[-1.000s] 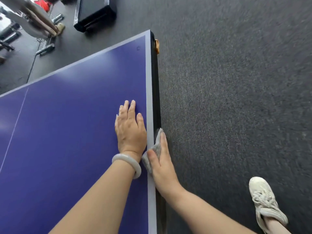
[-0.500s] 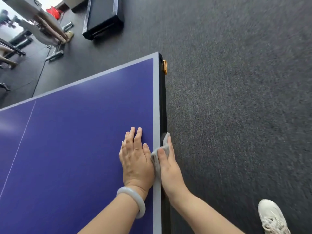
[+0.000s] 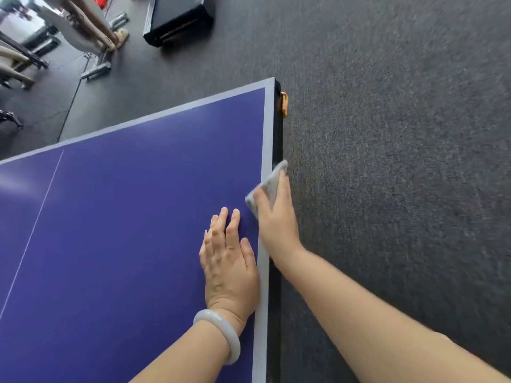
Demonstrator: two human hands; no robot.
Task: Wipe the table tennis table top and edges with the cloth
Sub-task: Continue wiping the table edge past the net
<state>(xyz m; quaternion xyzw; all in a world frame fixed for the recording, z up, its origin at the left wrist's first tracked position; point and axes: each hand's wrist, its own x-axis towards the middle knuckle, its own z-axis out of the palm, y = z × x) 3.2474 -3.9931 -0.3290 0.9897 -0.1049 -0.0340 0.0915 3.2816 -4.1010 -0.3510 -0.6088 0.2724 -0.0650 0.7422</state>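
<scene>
On the blue table tennis table (image 3: 124,217), the left hand (image 3: 228,269) lies flat, fingers straight, close to the right edge. Just beyond it, the right hand (image 3: 276,219) pinches the grey cloth (image 3: 269,181) over that edge.

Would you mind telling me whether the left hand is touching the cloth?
Apart. The head view shows a strip of blue table top between the left hand and the cloth, which the right hand holds.
</scene>
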